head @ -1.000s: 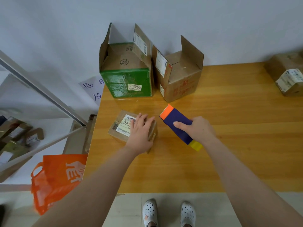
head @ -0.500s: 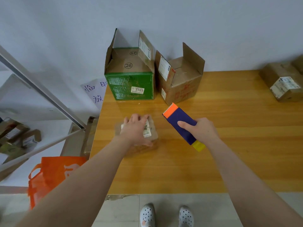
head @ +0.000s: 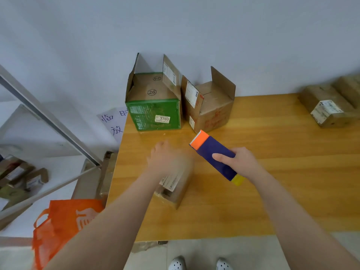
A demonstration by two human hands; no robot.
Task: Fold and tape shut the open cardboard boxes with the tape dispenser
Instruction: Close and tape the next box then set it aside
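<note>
A small taped cardboard box [head: 176,189] with a white label lies on the wooden table [head: 282,172], tipped up on an edge. My left hand [head: 168,159], blurred by motion, holds its far end from above. My right hand [head: 241,162] grips a blue tape dispenser [head: 210,151] with an orange toothed end pointing away and a yellow end toward me. It hovers just right of the small box. At the back against the wall stand a green box [head: 153,114] and a brown box [head: 212,108], both with flaps up.
Closed taped boxes [head: 327,112] sit at the table's far right. Left of the table are a metal shelf frame [head: 48,121], an orange bag [head: 64,221] on the floor and a paper sign [head: 115,121]. My shoes show below the table's front edge.
My left hand has turned the small box and pulled it toward me, tipping it up on an edge. The right hand with the dispenser has stayed in about the same place.
</note>
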